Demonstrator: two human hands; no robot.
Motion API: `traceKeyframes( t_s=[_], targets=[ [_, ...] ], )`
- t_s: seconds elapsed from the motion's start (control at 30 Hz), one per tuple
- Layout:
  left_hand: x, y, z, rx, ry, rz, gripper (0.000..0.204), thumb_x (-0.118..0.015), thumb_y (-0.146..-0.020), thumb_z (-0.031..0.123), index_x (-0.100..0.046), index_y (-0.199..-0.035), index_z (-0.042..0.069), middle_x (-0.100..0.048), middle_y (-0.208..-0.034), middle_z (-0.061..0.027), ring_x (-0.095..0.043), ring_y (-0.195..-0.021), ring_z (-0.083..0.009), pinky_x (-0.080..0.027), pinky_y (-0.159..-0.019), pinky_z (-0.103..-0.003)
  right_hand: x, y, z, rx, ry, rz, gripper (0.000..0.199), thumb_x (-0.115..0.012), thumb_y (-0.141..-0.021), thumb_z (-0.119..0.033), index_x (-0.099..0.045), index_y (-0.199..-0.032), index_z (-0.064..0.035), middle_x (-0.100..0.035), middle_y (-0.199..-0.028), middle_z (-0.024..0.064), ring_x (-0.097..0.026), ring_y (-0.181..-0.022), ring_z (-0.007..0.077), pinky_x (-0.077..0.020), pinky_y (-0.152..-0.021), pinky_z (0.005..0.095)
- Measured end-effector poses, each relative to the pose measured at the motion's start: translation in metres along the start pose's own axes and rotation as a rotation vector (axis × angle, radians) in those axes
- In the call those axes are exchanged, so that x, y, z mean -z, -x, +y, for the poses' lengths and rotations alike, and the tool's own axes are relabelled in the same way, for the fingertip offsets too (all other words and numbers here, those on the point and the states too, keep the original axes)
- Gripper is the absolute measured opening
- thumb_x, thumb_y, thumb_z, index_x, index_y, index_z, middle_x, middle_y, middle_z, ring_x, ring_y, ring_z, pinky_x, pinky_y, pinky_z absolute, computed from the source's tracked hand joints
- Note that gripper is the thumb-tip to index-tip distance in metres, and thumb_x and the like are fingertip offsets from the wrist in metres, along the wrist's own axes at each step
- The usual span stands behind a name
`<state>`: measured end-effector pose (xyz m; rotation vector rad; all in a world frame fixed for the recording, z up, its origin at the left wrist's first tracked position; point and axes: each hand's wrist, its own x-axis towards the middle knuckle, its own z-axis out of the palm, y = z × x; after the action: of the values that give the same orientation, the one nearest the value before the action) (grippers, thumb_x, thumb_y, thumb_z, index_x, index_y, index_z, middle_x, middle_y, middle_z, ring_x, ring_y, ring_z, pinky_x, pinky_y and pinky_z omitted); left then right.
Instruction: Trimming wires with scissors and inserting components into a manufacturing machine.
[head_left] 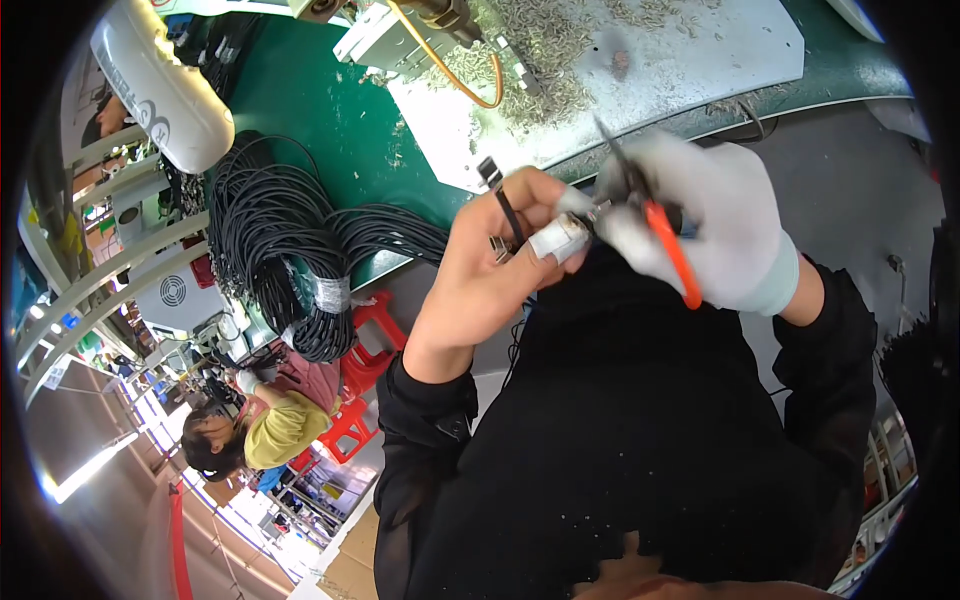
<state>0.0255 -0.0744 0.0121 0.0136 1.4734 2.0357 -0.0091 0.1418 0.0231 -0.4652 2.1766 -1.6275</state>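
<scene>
My left hand [465,275], bare with white tape around the thumb and a fingertip, is closed on a thin black cable [510,218]. A dark rectangular connector [489,171] on the cable sticks up above the fingers, and a small metal piece shows near the palm. My right hand [735,220], in a white glove, is closed around an orange-handled tool [676,260] with a dark pointed end. Motion blurs the tool and gloved fingers, so its exact kind is unclear. Both hands meet at the left fingertips; the glove hides what lies between them.
A thick bundle of black cables [270,215] lies on the green table [365,160], left of my hands. Ahead, small metal scraps cover part of a white board [690,85] beside a machine [395,45]. A white lamp [165,95], red stools [350,430] and a seated co-worker [280,430] are at left.
</scene>
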Motion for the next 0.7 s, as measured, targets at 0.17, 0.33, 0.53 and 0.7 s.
traceKeyframes(
  t_s=[0.17,0.33,0.53,0.7],
  targets=[
    [0.002,0.000,0.007,0.127,-0.091,-0.266,0.025,-0.059,-0.086,0.002,-0.050,-0.109,-0.001,-0.061,-0.086,-0.0043,-0.054,-0.068,-0.0058,-0.044,-0.057,-0.024,0.004,-0.003,0.015,0.483,0.281,0.034,0.021,-0.062,-0.083,-0.020,-0.056,-0.076,-0.0013,-0.050,-0.056,0.0114,-0.056,-0.048,0.0198,-0.0399,-0.045,0.0288],
    [-0.034,0.001,-0.006,-0.284,-0.523,0.371,0.027,-0.058,-0.081,-0.006,-0.052,-0.107,0.000,-0.062,-0.084,-0.0074,-0.059,-0.070,-0.0082,-0.046,-0.056,-0.024,0.006,-0.007,-0.001,-0.208,-0.270,-0.131,0.026,-0.057,-0.087,-0.022,-0.056,-0.072,-0.0007,-0.054,-0.053,0.0073,-0.055,-0.045,0.0156,-0.0420,-0.043,0.0265],
    [-0.017,-0.004,-0.007,-0.820,-1.208,0.187,0.024,-0.056,-0.080,-0.007,-0.051,-0.103,0.001,-0.061,-0.082,-0.0116,-0.061,-0.067,-0.0171,-0.046,-0.054,-0.025,0.008,-0.003,0.017,-0.375,-0.648,-0.379,0.026,-0.049,-0.090,-0.020,-0.053,-0.074,0.0004,-0.052,-0.049,0.0035,-0.050,-0.039,0.0116,-0.0398,-0.041,0.0249],
    [-0.023,0.003,-0.020,-0.588,-0.716,0.260,0.022,-0.056,-0.082,-0.006,-0.051,-0.103,-0.001,-0.061,-0.081,-0.0093,-0.060,-0.067,-0.0164,-0.046,-0.055,-0.025,-0.005,0.003,0.013,-0.164,-0.515,-0.264,0.016,-0.059,-0.084,-0.015,-0.057,-0.080,-0.0004,-0.052,-0.051,0.0068,-0.053,-0.044,0.0171,-0.0407,-0.042,0.0283]
  ],
)
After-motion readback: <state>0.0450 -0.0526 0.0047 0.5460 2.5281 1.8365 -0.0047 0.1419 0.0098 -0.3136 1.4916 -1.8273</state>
